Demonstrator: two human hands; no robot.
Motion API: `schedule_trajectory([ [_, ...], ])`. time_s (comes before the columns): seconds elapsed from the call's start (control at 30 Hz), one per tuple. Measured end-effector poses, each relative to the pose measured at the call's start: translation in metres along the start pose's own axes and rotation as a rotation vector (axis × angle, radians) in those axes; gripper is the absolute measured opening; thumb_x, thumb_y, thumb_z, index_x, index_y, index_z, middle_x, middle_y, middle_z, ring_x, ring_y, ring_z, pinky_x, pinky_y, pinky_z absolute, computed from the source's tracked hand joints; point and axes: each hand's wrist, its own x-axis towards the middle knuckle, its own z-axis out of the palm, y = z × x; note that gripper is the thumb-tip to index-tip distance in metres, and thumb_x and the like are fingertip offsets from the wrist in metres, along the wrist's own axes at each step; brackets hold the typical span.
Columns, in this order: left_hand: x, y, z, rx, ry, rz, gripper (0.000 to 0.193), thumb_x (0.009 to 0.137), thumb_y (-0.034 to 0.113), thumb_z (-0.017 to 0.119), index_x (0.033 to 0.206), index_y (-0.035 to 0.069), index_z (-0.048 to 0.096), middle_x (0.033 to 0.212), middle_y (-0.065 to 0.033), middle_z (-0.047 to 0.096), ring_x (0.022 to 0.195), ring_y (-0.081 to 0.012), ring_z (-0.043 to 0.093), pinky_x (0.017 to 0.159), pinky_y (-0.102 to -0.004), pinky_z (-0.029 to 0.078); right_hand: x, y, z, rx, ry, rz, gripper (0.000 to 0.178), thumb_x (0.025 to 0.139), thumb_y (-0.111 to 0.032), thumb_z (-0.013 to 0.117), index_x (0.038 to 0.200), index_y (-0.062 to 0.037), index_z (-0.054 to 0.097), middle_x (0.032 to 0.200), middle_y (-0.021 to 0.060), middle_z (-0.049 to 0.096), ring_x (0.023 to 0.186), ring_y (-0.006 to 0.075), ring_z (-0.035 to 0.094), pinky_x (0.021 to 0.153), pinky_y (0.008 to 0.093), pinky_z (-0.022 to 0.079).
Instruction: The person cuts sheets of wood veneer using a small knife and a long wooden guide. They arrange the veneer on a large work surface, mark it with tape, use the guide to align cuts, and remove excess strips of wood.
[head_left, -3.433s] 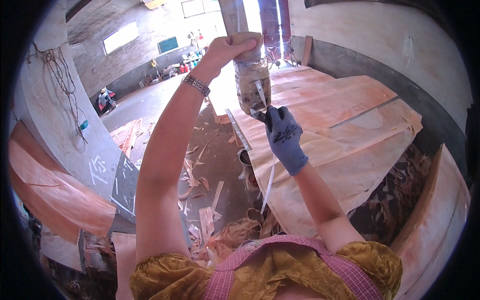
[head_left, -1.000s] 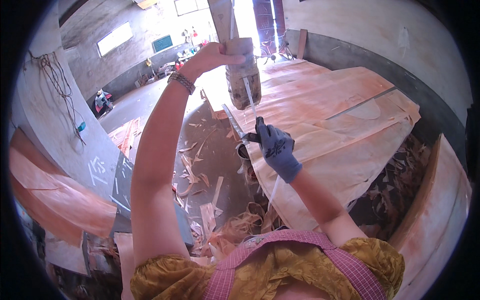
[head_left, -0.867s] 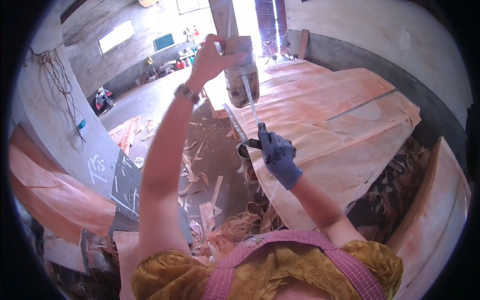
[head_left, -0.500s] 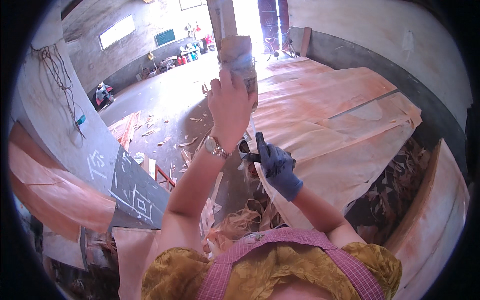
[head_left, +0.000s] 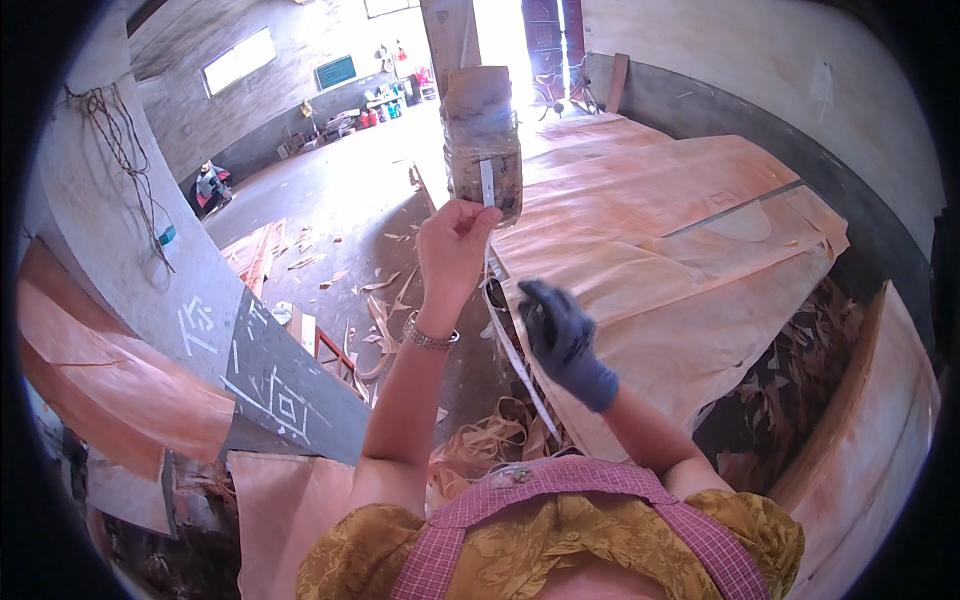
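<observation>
My bare left hand [head_left: 455, 245], with a wristwatch on its wrist, pinches a narrow white tape [head_left: 520, 370] between thumb and fingers. The tape's upper end lies against a worn, brown-grey block [head_left: 482, 140] on the post, and its lower part hangs slack toward my apron. My right hand [head_left: 562, 345] wears a grey-blue glove with a dark palm. It is apart from the tape, over the edge of the pale orange veneer sheets [head_left: 640, 260], with its fingers curled. Whether anything is inside them is hidden.
A wooden post [head_left: 450, 40] rises beyond the block. Left stands a grey pillar [head_left: 190, 270] with hanging wires [head_left: 120, 150]. Veneer scraps [head_left: 490, 430] litter the floor. A curved veneer sheet [head_left: 860, 440] stands at right; a bicycle [head_left: 570, 92] is by the bright doorway.
My left hand has come down from the block's face to its lower edge, with the white tape now in its pinch. My right hand has shifted slightly right and down, its fingers more curled.
</observation>
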Motion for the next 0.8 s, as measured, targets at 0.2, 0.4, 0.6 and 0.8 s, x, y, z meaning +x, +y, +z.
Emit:
schedule_trajectory([
  [0.2, -0.017, -0.013, 0.001, -0.238, -0.125, -0.109, 0.013, 0.083, 0.010, 0.076, 0.085, -0.002, 0.071, 0.074, -0.0033, 0.069, 0.065, -0.0054, 0.059, 0.059, -0.0217, 0.047, 0.081, 0.011, 0.008, 0.587, 0.046, 0.381, 0.018, 0.093, -0.012, 0.064, 0.107, -0.0023, 0.066, 0.076, 0.0001, 0.062, 0.060, 0.0060, 0.051, 0.051, 0.0233, 0.040],
  [0.4, -0.029, -0.019, -0.002, -0.383, -0.307, -0.321, 0.016, 0.084, 0.012, 0.075, 0.091, -0.002, 0.071, 0.081, -0.0037, 0.070, 0.071, -0.0068, 0.061, 0.067, -0.0214, 0.048, 0.097, 0.003, 0.003, 0.853, -0.168, 0.685, 0.019, 0.092, -0.019, 0.067, 0.104, -0.0052, 0.068, 0.073, -0.0053, 0.058, 0.053, 0.0003, 0.041, 0.046, 0.0186, 0.030],
  [0.6, -0.034, -0.016, -0.028, -0.161, -0.259, -0.138, 0.023, 0.090, 0.020, 0.067, 0.096, -0.002, 0.070, 0.085, -0.0042, 0.071, 0.075, -0.0088, 0.063, 0.072, -0.0240, 0.050, 0.069, -0.001, 0.013, 0.992, -0.146, 0.731, 0.022, 0.095, -0.023, 0.065, 0.106, -0.0041, 0.066, 0.083, -0.0022, 0.064, 0.066, 0.0028, 0.052, 0.055, 0.0175, 0.039],
  [0.8, -0.025, 0.007, -0.014, -0.091, -0.246, -0.130, 0.028, 0.097, 0.025, 0.059, 0.098, 0.000, 0.070, 0.088, -0.0041, 0.071, 0.079, -0.0090, 0.063, 0.071, -0.0239, 0.048, 0.059, -0.014, 0.016, 0.980, -0.151, 0.704, 0.018, 0.096, -0.016, 0.061, 0.107, -0.0019, 0.063, 0.079, 0.0004, 0.064, 0.068, 0.0077, 0.062, 0.056, 0.0216, 0.047],
])
